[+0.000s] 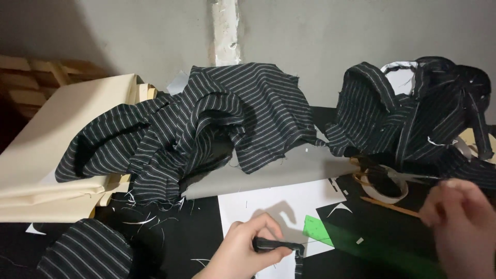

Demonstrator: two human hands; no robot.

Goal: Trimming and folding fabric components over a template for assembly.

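Note:
My left hand (243,253) is at the bottom centre, pinching a narrow strip of black striped fabric (279,245) against a white sheet of paper (268,204). Just right of the strip lies a green transparent ruler (330,235) that runs toward the lower right. My right hand (462,227) is blurred at the right edge, fingers curled near the far end of the ruler and the tip of a thin wooden pencil (390,206). Whether the right hand holds anything I cannot make out.
A heap of black pinstriped cloth (206,119) covers the middle of the black table, with a second heap (418,113) at the back right. Folded cream fabric (57,150) lies left. A roll of tape (382,183) and scissors (413,177) sit near the right heap. Thread scraps litter the front left.

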